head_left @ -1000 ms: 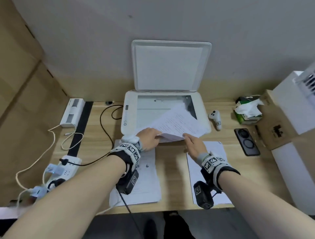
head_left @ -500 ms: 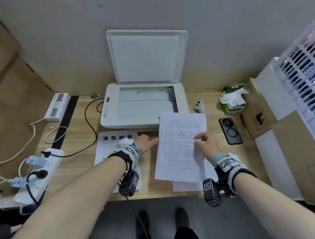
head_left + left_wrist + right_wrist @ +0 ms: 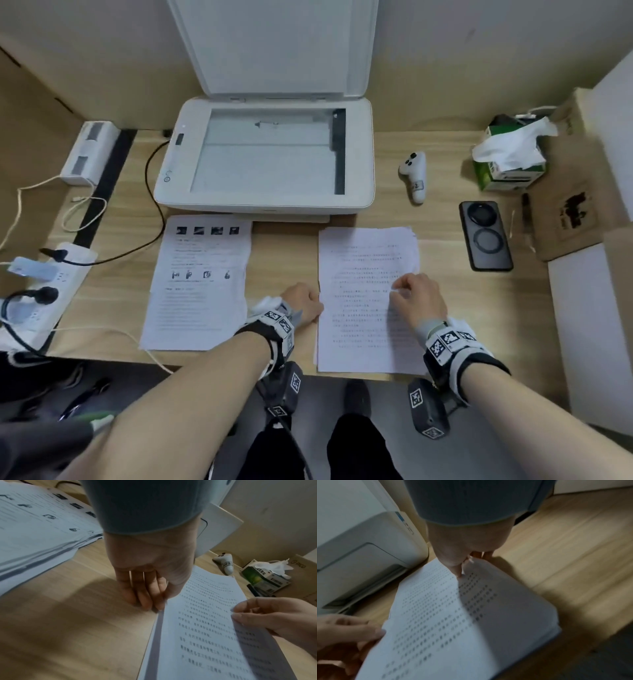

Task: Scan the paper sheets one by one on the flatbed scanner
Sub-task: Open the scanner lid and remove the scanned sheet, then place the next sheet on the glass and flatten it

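The flatbed scanner (image 3: 359, 154) stands at the back of the desk with its lid (image 3: 281, 44) up and its glass (image 3: 267, 154) bare. A text sheet (image 3: 363, 274) lies over the right-hand pile, just in front of the scanner. My right hand (image 3: 418, 298) pinches its right edge between thumb and fingers (image 3: 458, 572). At the sheet's left edge, my left hand (image 3: 303, 303) holds it with thumb above and fingers (image 3: 145, 595) pointing down at the desk. The sheet (image 3: 205, 628) hovers slightly above the pile. A second stack with small pictures (image 3: 198, 281) lies to the left.
A white controller (image 3: 416, 174), a black phone (image 3: 484, 236), a green tissue box (image 3: 507, 161) and a cardboard box (image 3: 575, 205) sit to the right. A power strip (image 3: 44, 284) with cables and a white device (image 3: 90, 152) line the left side.
The text sheet left the scanner glass and came down to the right onto the pile. My left hand let go of it, then came back to its left edge.
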Motion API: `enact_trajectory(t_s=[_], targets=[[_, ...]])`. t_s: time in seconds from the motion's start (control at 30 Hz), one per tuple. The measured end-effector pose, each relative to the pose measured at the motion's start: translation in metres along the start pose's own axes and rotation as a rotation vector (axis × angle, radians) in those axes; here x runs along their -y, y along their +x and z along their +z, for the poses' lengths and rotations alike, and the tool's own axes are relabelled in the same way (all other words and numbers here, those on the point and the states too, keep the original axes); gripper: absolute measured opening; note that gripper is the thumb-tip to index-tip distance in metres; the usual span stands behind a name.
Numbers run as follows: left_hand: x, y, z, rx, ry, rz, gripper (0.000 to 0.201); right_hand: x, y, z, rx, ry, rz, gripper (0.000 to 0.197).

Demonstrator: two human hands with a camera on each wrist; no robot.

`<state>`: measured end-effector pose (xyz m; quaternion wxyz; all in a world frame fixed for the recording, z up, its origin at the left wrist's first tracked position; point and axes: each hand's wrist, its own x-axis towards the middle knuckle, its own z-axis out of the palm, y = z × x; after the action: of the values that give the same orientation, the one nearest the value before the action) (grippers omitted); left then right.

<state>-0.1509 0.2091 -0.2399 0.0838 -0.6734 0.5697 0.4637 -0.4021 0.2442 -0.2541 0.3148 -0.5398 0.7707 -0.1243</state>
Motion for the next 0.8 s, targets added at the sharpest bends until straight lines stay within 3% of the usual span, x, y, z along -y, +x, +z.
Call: enact_trajectory(t_s=[0.2, 0.33, 0.53, 0.67, 0.8], targets=[[-0.004, -0.001, -0.004, -0.045, 0.018, -0.056, 0.021, 0.002, 0.001, 0.009, -0.171, -0.142, 0.003, 0.007], [0.005, -0.008, -0.021, -0.05, -0.04, -0.018, 0.024, 0.018, 0.002, 0.011, -0.152, -0.105, -0.025, 0.008], [0.076, -0.014, -0.094, -0.188, -0.029, 0.025, 0.011, 0.11, 0.008, 0.041, -0.179, -0.112, -0.049, 0.008], [0.14, -0.016, -0.152, -0.322, -0.002, 0.004, 0.012, 0.185, 0.004, 0.091, -0.052, 0.077, -0.043, 0.008], [0.211, -0.007, -0.193, -0.408, 0.073, 0.026, 0.036, 0.244, 0.004, 0.153, 0.178, 0.034, -0.06, 0.03]])
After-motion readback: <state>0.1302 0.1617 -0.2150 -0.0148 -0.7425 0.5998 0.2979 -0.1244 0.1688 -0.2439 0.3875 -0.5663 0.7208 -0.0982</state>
